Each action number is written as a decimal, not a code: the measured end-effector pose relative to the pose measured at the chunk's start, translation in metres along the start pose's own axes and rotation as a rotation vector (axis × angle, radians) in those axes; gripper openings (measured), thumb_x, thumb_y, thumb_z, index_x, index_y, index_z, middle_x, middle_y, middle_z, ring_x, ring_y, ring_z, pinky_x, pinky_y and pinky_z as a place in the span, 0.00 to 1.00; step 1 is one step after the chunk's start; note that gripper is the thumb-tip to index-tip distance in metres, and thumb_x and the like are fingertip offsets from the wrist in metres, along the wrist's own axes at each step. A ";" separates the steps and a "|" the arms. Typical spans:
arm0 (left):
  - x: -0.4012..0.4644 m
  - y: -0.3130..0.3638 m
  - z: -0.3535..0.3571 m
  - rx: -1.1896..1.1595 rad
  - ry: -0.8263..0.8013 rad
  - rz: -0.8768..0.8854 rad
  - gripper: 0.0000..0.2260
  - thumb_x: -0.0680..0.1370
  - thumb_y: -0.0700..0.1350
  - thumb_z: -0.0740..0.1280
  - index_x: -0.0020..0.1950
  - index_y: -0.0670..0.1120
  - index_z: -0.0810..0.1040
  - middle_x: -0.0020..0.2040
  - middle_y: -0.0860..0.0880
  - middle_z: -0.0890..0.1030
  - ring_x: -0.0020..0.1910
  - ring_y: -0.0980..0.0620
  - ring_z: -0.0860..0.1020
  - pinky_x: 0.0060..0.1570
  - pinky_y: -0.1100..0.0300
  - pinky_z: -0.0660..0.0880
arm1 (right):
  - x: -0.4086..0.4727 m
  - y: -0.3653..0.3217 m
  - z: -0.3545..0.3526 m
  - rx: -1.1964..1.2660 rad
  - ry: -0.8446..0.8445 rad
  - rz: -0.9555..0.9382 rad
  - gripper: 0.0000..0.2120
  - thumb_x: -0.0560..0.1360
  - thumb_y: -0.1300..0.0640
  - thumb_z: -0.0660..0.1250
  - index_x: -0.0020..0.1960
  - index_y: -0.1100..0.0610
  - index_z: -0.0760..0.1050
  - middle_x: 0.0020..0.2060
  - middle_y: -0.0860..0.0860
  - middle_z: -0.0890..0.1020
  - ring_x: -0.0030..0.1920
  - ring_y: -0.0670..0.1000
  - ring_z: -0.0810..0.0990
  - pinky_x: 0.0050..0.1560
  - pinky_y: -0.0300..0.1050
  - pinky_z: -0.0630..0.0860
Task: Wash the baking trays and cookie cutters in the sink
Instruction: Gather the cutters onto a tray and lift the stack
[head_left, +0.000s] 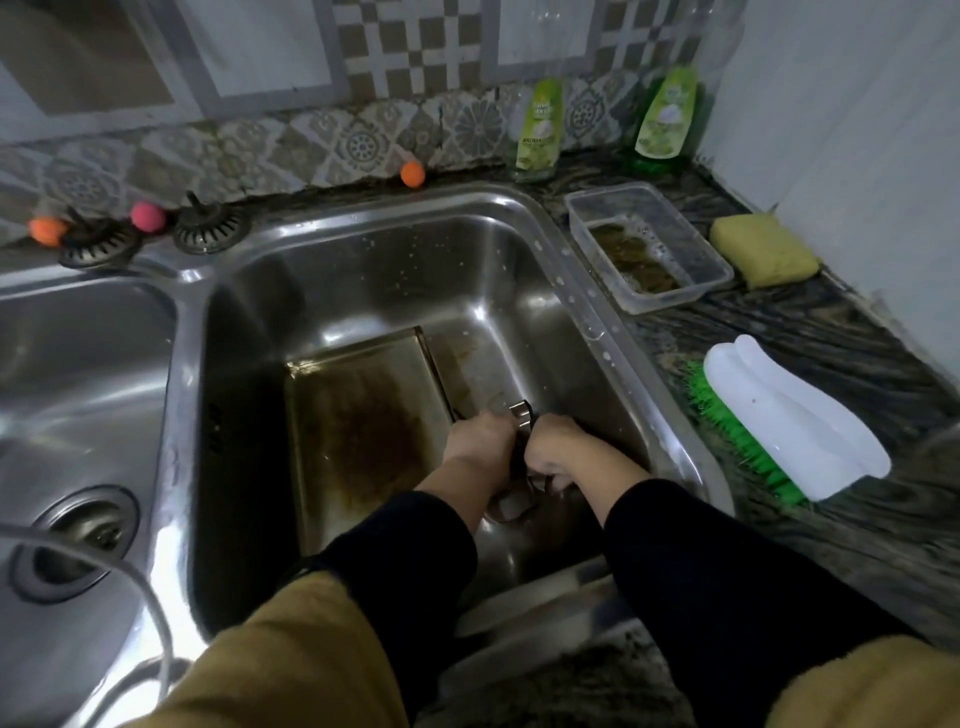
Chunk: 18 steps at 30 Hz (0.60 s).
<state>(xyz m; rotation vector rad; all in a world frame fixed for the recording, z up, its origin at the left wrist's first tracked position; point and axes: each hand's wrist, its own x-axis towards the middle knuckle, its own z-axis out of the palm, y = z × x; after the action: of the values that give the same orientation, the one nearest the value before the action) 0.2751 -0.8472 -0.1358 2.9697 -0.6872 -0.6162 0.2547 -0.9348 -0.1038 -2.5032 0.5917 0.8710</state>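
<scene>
A dark, marbled stone countertop (810, 332) surrounds a stainless-steel double sink (192, 291). On the counter right of the sink lie a clear rectangular plastic container (696, 249), a yellow sponge (762, 250) and a white scrubbing brush with green bristles (789, 421). Two green dish-soap bottles (537, 130) (667, 117) stand against the tiled back wall.

The fingers of the left hand (475, 434) and the right hand (553, 441) are hidden behind the knuckles. The metal cookie cutter (521, 415) between them shows only partly, so its shape cannot be told. The baking tray (358, 410) in the centre disappears under the left sleeve (405, 551). Labels on the two green bottles (540, 130) at the upper right are too blurred to read.
</scene>
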 end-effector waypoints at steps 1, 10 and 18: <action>-0.001 0.000 -0.003 -0.046 0.011 -0.006 0.19 0.75 0.45 0.69 0.65 0.44 0.71 0.59 0.43 0.77 0.57 0.42 0.79 0.51 0.52 0.76 | 0.000 -0.001 -0.001 0.023 0.008 0.002 0.22 0.77 0.65 0.62 0.70 0.63 0.66 0.67 0.61 0.71 0.65 0.58 0.72 0.63 0.49 0.73; -0.013 -0.012 -0.045 -0.336 0.211 -0.039 0.23 0.69 0.48 0.76 0.61 0.47 0.76 0.53 0.45 0.81 0.52 0.45 0.80 0.47 0.57 0.75 | -0.020 -0.030 -0.047 -0.033 0.184 0.016 0.27 0.73 0.66 0.67 0.71 0.62 0.66 0.70 0.61 0.60 0.57 0.60 0.76 0.52 0.49 0.80; -0.046 -0.068 -0.085 -0.377 0.274 -0.155 0.22 0.64 0.54 0.79 0.54 0.49 0.78 0.49 0.49 0.82 0.48 0.48 0.80 0.45 0.58 0.75 | -0.040 -0.080 -0.055 0.005 0.174 -0.251 0.24 0.75 0.63 0.65 0.70 0.57 0.68 0.64 0.59 0.73 0.39 0.57 0.83 0.27 0.43 0.80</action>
<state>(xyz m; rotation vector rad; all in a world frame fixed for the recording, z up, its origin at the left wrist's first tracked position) 0.2984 -0.7709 -0.0485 2.6915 -0.2845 -0.2929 0.2936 -0.8873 -0.0189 -2.5936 0.3213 0.5631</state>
